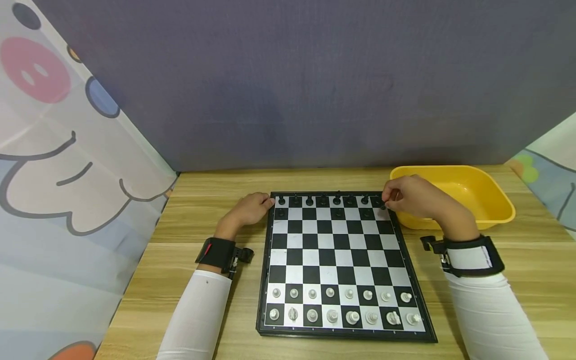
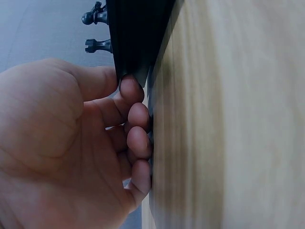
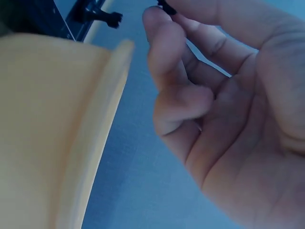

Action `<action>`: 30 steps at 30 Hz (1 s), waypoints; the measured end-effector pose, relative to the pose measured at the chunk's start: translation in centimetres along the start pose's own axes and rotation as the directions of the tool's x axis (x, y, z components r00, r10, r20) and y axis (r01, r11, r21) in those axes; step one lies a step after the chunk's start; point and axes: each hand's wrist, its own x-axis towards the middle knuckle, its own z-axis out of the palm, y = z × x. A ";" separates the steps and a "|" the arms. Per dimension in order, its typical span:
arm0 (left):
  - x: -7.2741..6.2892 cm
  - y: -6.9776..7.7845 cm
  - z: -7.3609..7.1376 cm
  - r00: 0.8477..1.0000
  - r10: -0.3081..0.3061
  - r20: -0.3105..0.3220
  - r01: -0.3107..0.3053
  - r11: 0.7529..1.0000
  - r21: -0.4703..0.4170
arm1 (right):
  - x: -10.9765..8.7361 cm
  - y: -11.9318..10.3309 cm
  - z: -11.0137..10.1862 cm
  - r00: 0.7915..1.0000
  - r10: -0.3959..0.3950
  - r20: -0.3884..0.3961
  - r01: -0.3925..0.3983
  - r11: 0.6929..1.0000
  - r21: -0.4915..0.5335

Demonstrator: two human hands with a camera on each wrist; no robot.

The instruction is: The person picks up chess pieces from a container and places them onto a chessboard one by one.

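Observation:
A black-and-white chessboard point(image 1: 327, 257) lies on the table, white pieces point(image 1: 333, 315) filling its two near rows. Black pieces point(image 1: 337, 200) line the far row, with a few dark ones just in front, hard to make out on dark squares. My left hand point(image 1: 246, 210) grips the board's far left corner, thumb and index finger pinching its edge point(image 2: 136, 40) in the left wrist view. Over the far right corner, my right hand point(image 1: 416, 197) pinches a small black chess piece point(image 3: 167, 6) between thumb and fingertips. Fingers hide most of that piece, so its type is unclear.
A yellow plastic basin point(image 1: 501, 202) stands right of the board, partly behind my right hand and close beside it. A grey panel point(image 1: 288, 100) rises behind the wooden table point(image 1: 189, 200). A printed cloth point(image 1: 90, 215) hangs at the left.

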 end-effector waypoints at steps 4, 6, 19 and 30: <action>0.0 0.0 0.0 1.000 -0.004 -0.001 0.004 1.000 -0.005 | 0.3 -0.2 0.5 1.000 -0.005 0.023 0.006 0.999 -0.044; 0.0 0.0 0.0 1.000 -0.004 -0.002 0.004 1.000 -0.003 | 0.4 -0.3 0.7 1.000 0.000 0.028 0.002 0.997 -0.077; 0.0 0.1 0.0 1.000 -0.006 0.002 0.006 1.000 0.012 | 0.7 -0.8 1.8 0.990 0.135 0.049 -0.123 0.973 -0.195; 0.1 0.0 0.1 1.000 -0.007 -0.006 0.008 1.000 0.013 | 0.6 -0.8 1.2 0.992 0.130 0.009 -0.125 0.971 -0.205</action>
